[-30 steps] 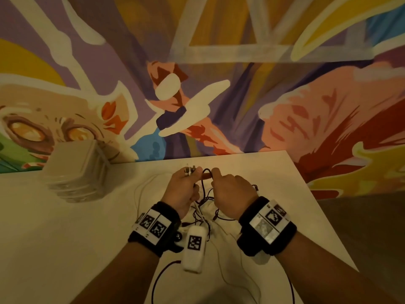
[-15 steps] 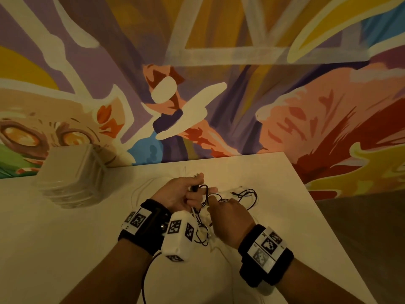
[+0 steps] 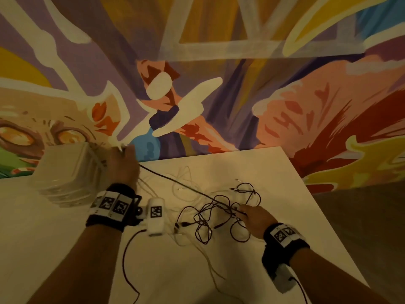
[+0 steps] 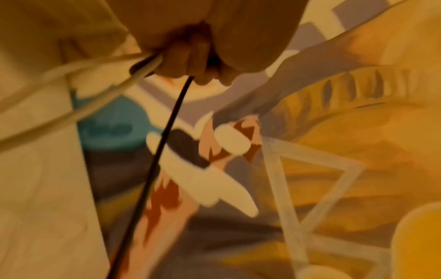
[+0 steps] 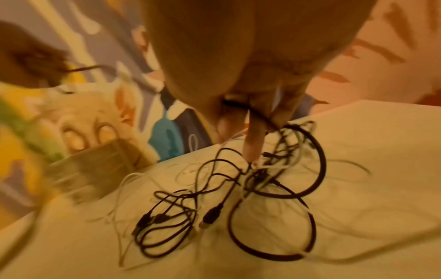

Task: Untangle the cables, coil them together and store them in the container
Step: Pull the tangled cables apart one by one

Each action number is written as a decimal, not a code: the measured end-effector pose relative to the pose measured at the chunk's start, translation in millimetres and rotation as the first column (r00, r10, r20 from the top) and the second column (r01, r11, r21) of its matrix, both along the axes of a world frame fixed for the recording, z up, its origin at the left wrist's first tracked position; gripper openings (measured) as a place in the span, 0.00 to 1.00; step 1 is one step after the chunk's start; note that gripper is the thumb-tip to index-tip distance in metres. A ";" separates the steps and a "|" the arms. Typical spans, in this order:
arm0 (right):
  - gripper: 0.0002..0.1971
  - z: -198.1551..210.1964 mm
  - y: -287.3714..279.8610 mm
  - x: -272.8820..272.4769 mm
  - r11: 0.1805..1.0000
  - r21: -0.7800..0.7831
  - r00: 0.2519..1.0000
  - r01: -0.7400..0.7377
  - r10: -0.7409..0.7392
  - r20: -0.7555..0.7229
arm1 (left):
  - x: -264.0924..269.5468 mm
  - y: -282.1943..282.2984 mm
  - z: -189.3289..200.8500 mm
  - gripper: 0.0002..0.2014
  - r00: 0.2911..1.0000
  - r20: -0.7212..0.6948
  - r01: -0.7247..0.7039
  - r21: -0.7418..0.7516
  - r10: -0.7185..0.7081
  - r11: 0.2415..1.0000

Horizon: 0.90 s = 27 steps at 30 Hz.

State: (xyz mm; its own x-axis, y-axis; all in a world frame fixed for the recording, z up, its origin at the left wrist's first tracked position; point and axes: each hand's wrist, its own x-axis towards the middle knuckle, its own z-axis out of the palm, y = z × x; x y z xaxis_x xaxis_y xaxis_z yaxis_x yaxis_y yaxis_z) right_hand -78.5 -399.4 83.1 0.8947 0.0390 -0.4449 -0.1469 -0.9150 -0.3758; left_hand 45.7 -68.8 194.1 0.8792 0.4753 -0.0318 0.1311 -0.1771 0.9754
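A tangle of black cables [image 3: 215, 216] and thin white cables [image 3: 186, 190] lies on the white table [image 3: 65, 249]. My left hand [image 3: 122, 163] is raised in front of the clear lidded container [image 3: 65, 174]. Its fingers [image 4: 190, 62] are curled round one black cable [image 4: 167, 132] and white cables [image 4: 71, 113]. That black cable [image 3: 175, 183] runs taut down to my right hand [image 3: 240, 212]. In the right wrist view, my right hand [image 5: 248, 132] presses on the tangle [image 5: 262, 179] with straight fingers [image 5: 253, 149]. A black strand passes between them.
The container [image 5: 95, 166] stands at the table's back left against a painted wall [image 3: 219, 62]. The table's right edge [image 3: 317, 205] runs diagonally, with dark floor beyond. A dark wrist-camera lead [image 3: 125, 266] trails over the table near my left forearm.
My left hand has gone up and left towards the container, drawing a black cable taut. My right hand has moved right and down onto the tangle, which now lies spread out.
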 end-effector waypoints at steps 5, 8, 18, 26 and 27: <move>0.16 19.0 -0.8 3.8 0.999 0.013 0.999 0.043 -0.043 -0.001 | 0.7 11.2 -4.3 0.08 0.989 -0.127 0.065 -0.055 -0.072 0.996; 0.19 54.6 31.0 16.7 0.994 0.109 0.977 -0.001 -0.023 0.214 | -28.0 -39.2 -9.3 0.11 0.841 -0.430 0.298 -0.139 -0.329 0.944; 0.12 85.2 85.8 20.4 0.971 -0.123 0.941 -0.206 0.231 0.247 | -70.8 -115.7 -1.4 0.10 0.836 -0.143 0.345 -0.613 -0.530 0.710; 0.15 40.2 24.5 14.1 1.000 0.000 0.997 0.005 -0.005 0.075 | -38.8 -48.0 28.2 0.14 0.976 0.020 0.218 -0.222 -0.219 0.950; 0.15 36.2 18.4 10.8 0.999 -0.005 0.999 0.034 -0.034 0.006 | -33.7 -38.1 29.8 0.12 0.987 0.037 0.162 -0.275 -0.158 0.948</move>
